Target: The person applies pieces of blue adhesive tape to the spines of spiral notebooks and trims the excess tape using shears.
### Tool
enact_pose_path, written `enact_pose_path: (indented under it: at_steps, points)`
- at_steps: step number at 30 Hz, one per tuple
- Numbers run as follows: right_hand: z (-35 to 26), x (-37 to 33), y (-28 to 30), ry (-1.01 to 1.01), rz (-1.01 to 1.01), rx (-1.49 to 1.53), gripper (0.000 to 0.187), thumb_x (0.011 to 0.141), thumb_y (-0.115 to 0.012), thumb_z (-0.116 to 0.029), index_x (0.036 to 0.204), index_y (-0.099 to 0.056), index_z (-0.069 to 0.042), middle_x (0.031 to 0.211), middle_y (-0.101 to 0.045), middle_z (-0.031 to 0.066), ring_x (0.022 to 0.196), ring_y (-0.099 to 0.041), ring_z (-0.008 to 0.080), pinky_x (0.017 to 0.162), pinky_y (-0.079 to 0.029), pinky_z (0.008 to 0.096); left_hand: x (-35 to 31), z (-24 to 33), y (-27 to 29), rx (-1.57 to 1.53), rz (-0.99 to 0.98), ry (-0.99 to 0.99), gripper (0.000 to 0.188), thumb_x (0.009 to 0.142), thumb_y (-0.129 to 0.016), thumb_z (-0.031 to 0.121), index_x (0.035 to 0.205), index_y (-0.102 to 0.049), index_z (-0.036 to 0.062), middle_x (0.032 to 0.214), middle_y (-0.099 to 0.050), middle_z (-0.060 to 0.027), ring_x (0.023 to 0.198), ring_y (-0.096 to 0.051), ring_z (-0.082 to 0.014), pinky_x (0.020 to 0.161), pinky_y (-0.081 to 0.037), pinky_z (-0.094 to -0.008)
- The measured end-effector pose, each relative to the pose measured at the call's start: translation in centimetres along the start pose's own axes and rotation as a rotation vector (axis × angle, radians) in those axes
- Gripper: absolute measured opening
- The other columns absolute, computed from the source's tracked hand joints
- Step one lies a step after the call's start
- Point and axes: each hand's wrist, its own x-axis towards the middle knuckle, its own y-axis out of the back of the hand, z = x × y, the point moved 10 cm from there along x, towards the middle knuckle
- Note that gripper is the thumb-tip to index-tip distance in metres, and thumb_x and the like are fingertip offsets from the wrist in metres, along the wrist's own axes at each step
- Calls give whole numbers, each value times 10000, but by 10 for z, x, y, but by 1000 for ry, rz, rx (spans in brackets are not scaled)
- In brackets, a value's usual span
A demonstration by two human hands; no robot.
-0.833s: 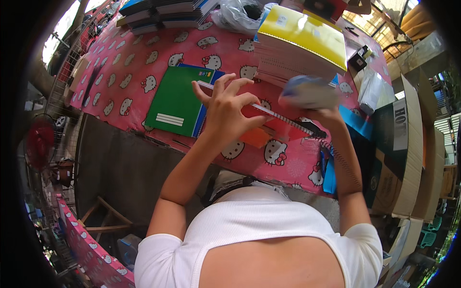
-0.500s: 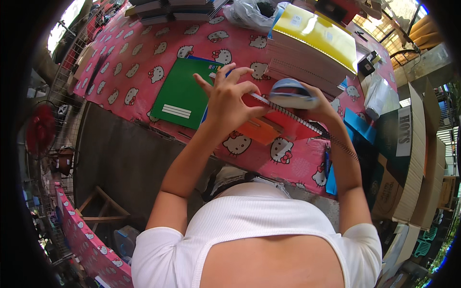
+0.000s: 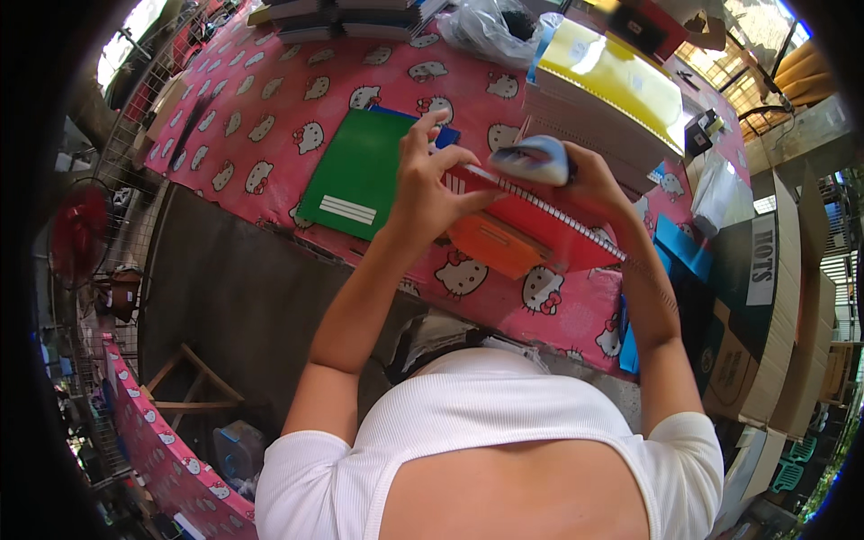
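A red spiral notebook (image 3: pixel 571 236) is tilted up in front of me, its coil edge on top. My left hand (image 3: pixel 425 184) pinches the left end of that edge between thumb and forefinger, other fingers raised. My right hand (image 3: pixel 596 184) grips a rounded blue-and-white tool (image 3: pixel 533 162) with a loop, blurred, just above the coil; its exact kind is unclear. A loose length of coil (image 3: pixel 655 281) trails past the notebook's right end, by my right forearm. An orange flat item (image 3: pixel 495 245) lies below the red notebook. A green notebook (image 3: pixel 355 166) rests left of my left hand, over something blue.
A tall stack of yellow-topped spiral notebooks (image 3: pixel 616 81) stands behind my right hand. Farther back are a clear plastic bag (image 3: pixel 481 31) and dark-covered book stacks (image 3: pixel 360 20). An open cardboard box (image 3: pixel 765 306) stands at the right, beside blue pieces (image 3: pixel 682 247). A pink patterned cloth (image 3: pixel 261 117) covers the table.
The blue-and-white tool has shifted left along the coil, nearer my left hand. My left hand still pinches the notebook. The whole view has shifted slightly.
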Motion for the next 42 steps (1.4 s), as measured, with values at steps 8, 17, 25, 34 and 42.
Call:
enact_pose_path:
  at_steps: [8, 17, 25, 34, 42]
  points:
    - [-7, 25, -10, 27, -5, -219, 573, 633, -764, 7, 1183, -610, -30, 1090, -667, 66, 997, -616, 149, 898, -488, 307, -7, -27, -3, -151, 1, 120, 423, 625, -885, 152, 961, -644, 62, 1139, -557, -46, 804, -555, -88, 660, -487, -224]
    - [-14, 50, -32, -31, -71, -302, 597, 593, -758, -3, 1173, -621, -36, 1148, -658, 67, 1067, -617, 213, 902, -495, 349, -18, -69, -5, -682, -23, 406, 422, 728, -779, -28, 1103, -604, 56, 1013, -612, -8, 912, -586, -73, 756, -494, -223]
    - [10, 55, -19, -150, -60, -884, 715, 630, -804, -193, 1265, -514, -42, 1029, -645, 178, 948, -636, 345, 820, -509, 405, -26, -81, -10, -877, -26, 502, 357, 814, -672, -81, 1152, -654, 33, 1024, -663, -41, 993, -612, -110, 884, -512, -254]
    - [48, -100, 22, 34, 416, -960, 596, 750, -722, -274, 1245, -492, -33, 1308, -471, 239, 1190, -473, 420, 952, -418, 467, 19, -39, -7, -904, -289, 80, 238, 793, -754, 32, 987, -620, 2, 946, -666, -88, 875, -644, -122, 754, -522, -243]
    - [103, -295, 54, -563, 591, -1264, 644, 836, -668, -334, 1327, -441, 14, 1374, -439, 226, 1269, -422, 385, 1036, -343, 467, 6, 149, 58, -307, -458, -446, 134, 714, -705, -40, 837, -686, 10, 935, -714, -82, 885, -680, -255, 762, -568, -321]
